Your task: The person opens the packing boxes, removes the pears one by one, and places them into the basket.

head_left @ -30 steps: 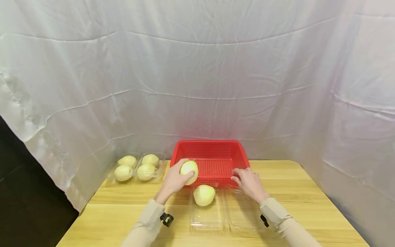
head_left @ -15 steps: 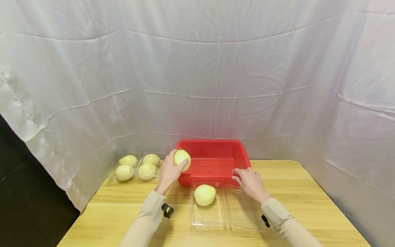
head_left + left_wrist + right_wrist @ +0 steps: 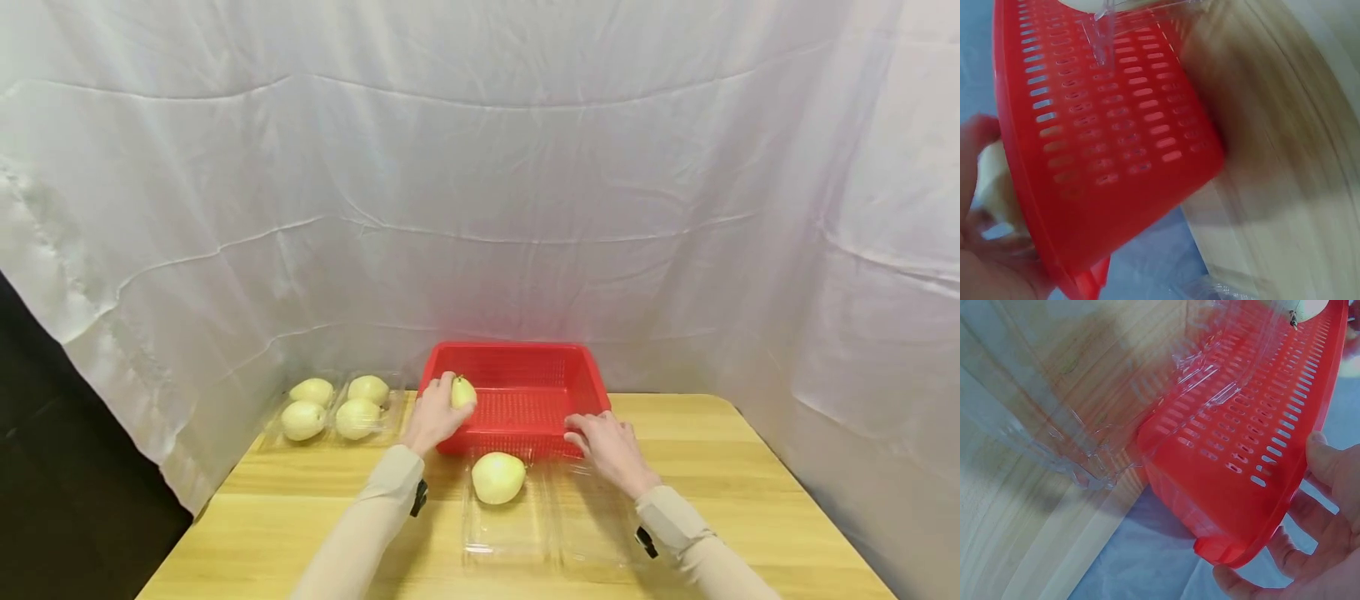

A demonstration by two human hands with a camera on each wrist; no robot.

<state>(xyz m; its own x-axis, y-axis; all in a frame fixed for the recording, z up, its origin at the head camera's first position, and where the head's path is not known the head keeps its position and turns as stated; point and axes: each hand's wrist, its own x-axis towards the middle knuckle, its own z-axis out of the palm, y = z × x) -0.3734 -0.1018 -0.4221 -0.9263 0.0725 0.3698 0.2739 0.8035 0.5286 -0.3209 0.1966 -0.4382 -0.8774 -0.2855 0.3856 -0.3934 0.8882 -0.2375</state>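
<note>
My left hand (image 3: 437, 414) holds a pale yellow pear (image 3: 463, 392) over the left part of the red plastic basket (image 3: 525, 444). In the left wrist view, that pear (image 3: 999, 181) shows only partly behind the basket rim. My right hand (image 3: 609, 443) is at the basket's near right corner. The right wrist view has this hand's thumb on the near side of the rim and its fingers (image 3: 1300, 512) behind it. In front of the basket, another pear (image 3: 498, 478) lies in the left half of an opened clear plastic clamshell box (image 3: 510, 542).
Two clear clamshell boxes (image 3: 393, 414) stand at the back left, each with two pears (image 3: 357, 418). The clamshell's lid half (image 3: 596, 537) lies flat below my right hand. Pale curtains (image 3: 525, 208) rise behind the wooden table (image 3: 720, 500).
My left hand first shifted left with the pear, then came back right and forward over the basket, its back turning upward. The right hand stays at the rim.
</note>
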